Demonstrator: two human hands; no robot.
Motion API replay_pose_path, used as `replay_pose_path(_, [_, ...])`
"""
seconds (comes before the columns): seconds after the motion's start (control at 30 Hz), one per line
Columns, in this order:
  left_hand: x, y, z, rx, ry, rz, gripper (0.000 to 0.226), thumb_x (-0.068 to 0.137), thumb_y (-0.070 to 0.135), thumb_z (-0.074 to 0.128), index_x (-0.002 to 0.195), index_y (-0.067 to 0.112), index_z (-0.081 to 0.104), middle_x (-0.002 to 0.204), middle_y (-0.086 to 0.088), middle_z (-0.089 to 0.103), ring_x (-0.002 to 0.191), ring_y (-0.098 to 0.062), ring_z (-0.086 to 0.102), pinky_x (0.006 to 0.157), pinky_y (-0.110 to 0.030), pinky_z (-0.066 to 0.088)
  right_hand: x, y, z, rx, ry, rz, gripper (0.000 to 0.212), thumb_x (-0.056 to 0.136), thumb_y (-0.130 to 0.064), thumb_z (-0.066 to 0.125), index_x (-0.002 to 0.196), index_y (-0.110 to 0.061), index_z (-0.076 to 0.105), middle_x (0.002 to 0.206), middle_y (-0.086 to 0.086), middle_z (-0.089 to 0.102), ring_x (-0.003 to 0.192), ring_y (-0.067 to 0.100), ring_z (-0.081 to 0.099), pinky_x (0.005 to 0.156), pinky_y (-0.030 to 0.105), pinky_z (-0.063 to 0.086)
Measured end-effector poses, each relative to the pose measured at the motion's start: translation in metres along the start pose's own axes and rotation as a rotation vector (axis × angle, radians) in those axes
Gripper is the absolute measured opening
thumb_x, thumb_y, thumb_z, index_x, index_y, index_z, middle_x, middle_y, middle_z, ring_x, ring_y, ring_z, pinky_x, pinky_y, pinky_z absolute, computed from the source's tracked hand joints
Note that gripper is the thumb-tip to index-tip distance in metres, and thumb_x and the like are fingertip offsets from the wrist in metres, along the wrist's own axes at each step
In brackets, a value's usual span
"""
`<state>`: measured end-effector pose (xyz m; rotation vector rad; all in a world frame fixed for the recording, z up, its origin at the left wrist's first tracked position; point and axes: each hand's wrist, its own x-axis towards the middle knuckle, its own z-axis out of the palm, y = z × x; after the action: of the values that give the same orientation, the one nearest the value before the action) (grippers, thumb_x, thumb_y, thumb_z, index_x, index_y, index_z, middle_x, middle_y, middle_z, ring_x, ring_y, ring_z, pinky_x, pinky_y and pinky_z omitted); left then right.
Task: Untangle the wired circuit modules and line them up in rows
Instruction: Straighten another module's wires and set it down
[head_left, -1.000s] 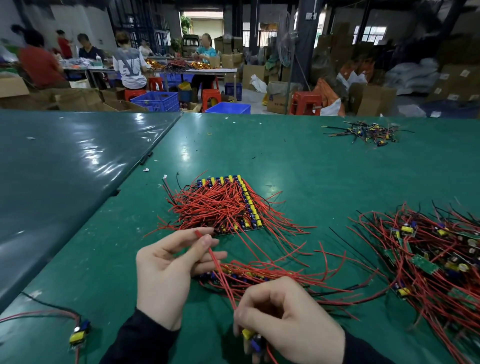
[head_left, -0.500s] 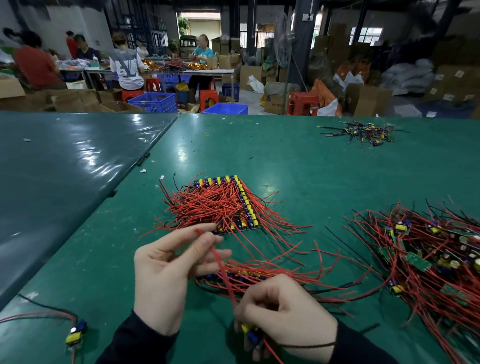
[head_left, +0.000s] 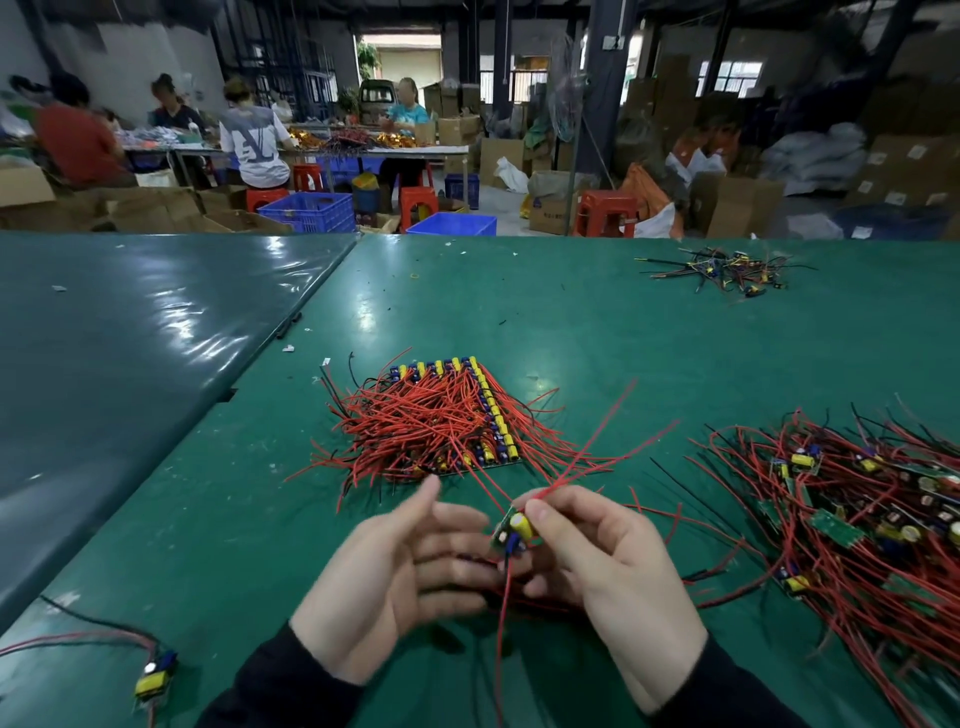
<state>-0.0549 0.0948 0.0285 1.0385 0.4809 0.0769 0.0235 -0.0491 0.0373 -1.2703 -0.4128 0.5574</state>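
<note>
Module (head_left: 514, 530) with yellow capacitor pinched between thumb and fingers of right hand (head_left: 597, 561), held just above green table (head_left: 571, 322), near edge closest to wearer. Red leads (head_left: 587, 462) fanning up and away from module toward aligned block; one more red lead hanging down between both wrists. Left hand (head_left: 384, 577) just beside module, fingers straight and spread, holding nothing, fingertips close to board but contact unclear.

Beyond module, near: aligned block of modules (head_left: 467, 410), yellow and blue parts in rows along far and right edges, red wires swept across top and trailing left. Right of module, near: tangled heap (head_left: 852, 514) of red-wired boards, green circuit faces and yellow capacitors showing. Under both hands: a few more red-wired pieces, mostly hidden. Left of module, well apart, at table's near corner: single stray module (head_left: 156, 675) with red and black leads. Far right beyond module: small dark-wired pile (head_left: 727, 270).

Glossy dark sheet (head_left: 130, 338) adjoining table on left. Behind: workshop with seated people (head_left: 254, 140) at a long bench, blue crates (head_left: 311, 210), red stools (head_left: 605, 210), stacked cardboard boxes (head_left: 909, 166).
</note>
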Motion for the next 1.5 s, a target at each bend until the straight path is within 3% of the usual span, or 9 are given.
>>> replay_pose_path(0.13, [-0.007,0.000,0.004,0.216,-0.208,-0.017,0.027,0.071,0.035,0.074,0.082,0.010,0.074,0.074,-0.016,0.068,0.062,-0.024,0.067,0.052,-0.028,0.054,0.001,0.000,-0.003,-0.059,0.069,-0.071,0.009,0.088,-0.004,0.058,0.083,0.002,0.063,0.065,0.009,0.067,0.054,0.019,0.065,0.043,0.023,0.049])
replay_pose_path(0.4, [-0.006,-0.005,0.010,0.294,-0.132,0.113,0.014,0.064,0.019,0.071,0.062,0.006,0.069,0.054,-0.016,0.058,0.042,-0.019,0.058,0.043,-0.022,0.048,0.003,0.000,-0.007,-0.218,-0.031,-0.134,0.008,0.077,-0.007,0.076,0.082,-0.009,0.069,0.073,0.007,0.070,0.064,0.011,0.064,0.052,0.017,0.046])
replay_pose_path(0.57, [-0.008,-0.005,0.009,0.317,-0.146,0.102,0.019,0.062,0.020,0.074,0.067,0.002,0.071,0.051,-0.014,0.056,0.040,-0.019,0.054,0.042,-0.024,0.047,0.005,-0.004,-0.012,-0.285,-0.066,-0.102,0.027,0.058,-0.029,0.079,0.077,-0.010,0.072,0.074,0.007,0.074,0.065,0.011,0.066,0.061,0.020,0.049])
replay_pose_path(0.77, [-0.008,-0.004,0.006,0.200,-0.207,0.006,0.008,0.075,0.009,0.072,0.076,0.001,0.074,0.064,-0.011,0.062,0.049,-0.019,0.061,0.047,-0.029,0.052,0.007,-0.009,-0.013,-0.163,-0.061,-0.086,0.029,0.054,-0.024,0.079,0.074,-0.005,0.072,0.073,0.015,0.073,0.063,0.020,0.066,0.061,0.026,0.054])
replay_pose_path(1.1, [-0.002,-0.011,0.006,0.440,0.078,0.283,0.013,0.073,0.003,0.073,0.061,-0.002,0.071,0.046,-0.010,0.055,0.031,-0.016,0.047,0.036,-0.020,0.040,0.006,-0.004,-0.009,-0.048,-0.083,0.002,0.027,0.058,-0.009,0.077,0.078,0.005,0.066,0.064,0.015,0.068,0.054,0.016,0.062,0.054,0.020,0.052])
replay_pose_path(1.2, [-0.004,-0.001,0.000,0.372,0.008,0.146,0.021,0.060,0.022,0.078,0.065,0.002,0.073,0.047,-0.008,0.052,0.031,-0.012,0.042,0.033,-0.018,0.038,0.008,-0.007,-0.011,0.016,-0.015,-0.047,0.036,0.052,-0.017,0.079,0.078,0.004,0.068,0.070,0.017,0.070,0.059,0.021,0.065,0.058,0.024,0.056])
replay_pose_path(1.3, [-0.008,0.012,-0.014,0.196,-0.111,0.004,0.030,0.055,0.018,0.089,0.077,0.003,0.075,0.048,-0.003,0.047,0.032,-0.008,0.037,0.033,-0.014,0.034,0.008,-0.014,-0.014,0.040,0.033,-0.124,0.031,0.050,-0.020,0.079,0.076,-0.004,0.071,0.074,0.017,0.071,0.063,0.023,0.067,0.059,0.024,0.056])
replay_pose_path(1.4, [-0.008,0.023,-0.025,-0.084,-0.116,0.041,0.066,0.030,0.021,0.096,0.089,0.002,0.075,0.054,-0.002,0.054,0.038,-0.006,0.046,0.034,-0.018,0.042,0.006,-0.016,-0.014,-0.020,0.039,-0.179,0.034,0.048,-0.011,0.089,0.077,-0.008,0.072,0.072,0.017,0.070,0.062,0.024,0.066,0.058,0.025,0.055])
replay_pose_path(1.5, [-0.008,0.025,-0.024,-0.413,-0.133,0.117,0.081,0.026,0.013,0.097,0.102,-0.001,0.071,0.077,-0.008,0.069,0.060,-0.012,0.067,0.052,-0.023,0.057,0.003,-0.013,-0.011,-0.061,0.026,-0.217,0.029,0.055,-0.009,0.082,0.081,-0.013,0.070,0.076,0.015,0.069,0.068,0.032,0.067,0.064,0.033,0.054])
